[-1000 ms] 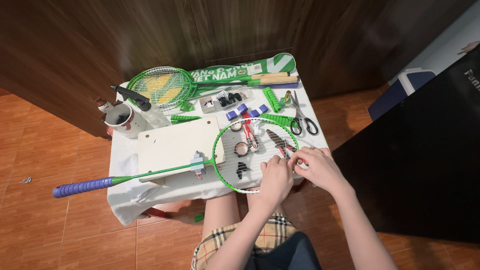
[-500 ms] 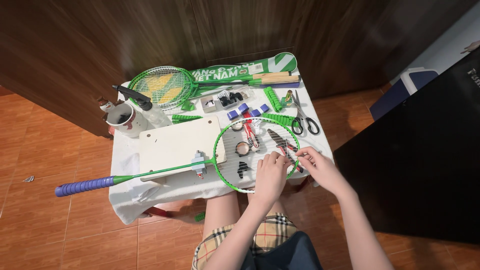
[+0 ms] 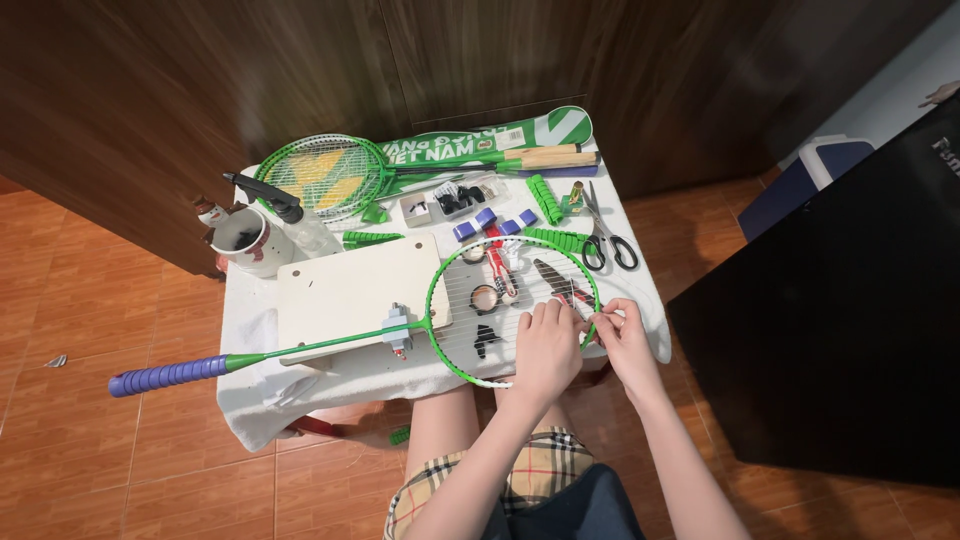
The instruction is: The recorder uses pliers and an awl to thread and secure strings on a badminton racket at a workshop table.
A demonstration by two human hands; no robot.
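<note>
A green badminton racket (image 3: 432, 300) with a purple grip (image 3: 165, 375) lies across a white board (image 3: 345, 290) on the cloth-covered table. A small clamp (image 3: 396, 328) sits on its shaft. My left hand (image 3: 545, 352) lies on the lower right of the racket head, fingers curled over the strings and rim. My right hand (image 3: 622, 340) is just right of it at the rim, fingertips pinched on a thin white string. Pliers (image 3: 558, 282) and a red-handled tool (image 3: 498, 270) lie under the strings.
A second green racket (image 3: 320, 175) and a green racket cover (image 3: 480, 145) lie at the back. Scissors (image 3: 602, 238), green grommet strips (image 3: 545, 198), small purple rolls (image 3: 487, 220) and a white cup (image 3: 240, 240) crowd the table. A black appliance (image 3: 850, 300) stands to the right and a dark wooden wall (image 3: 200, 80) behind.
My right hand has drawn slightly left toward my left hand at the racket's rim. The racket and the tools have stayed in place.
</note>
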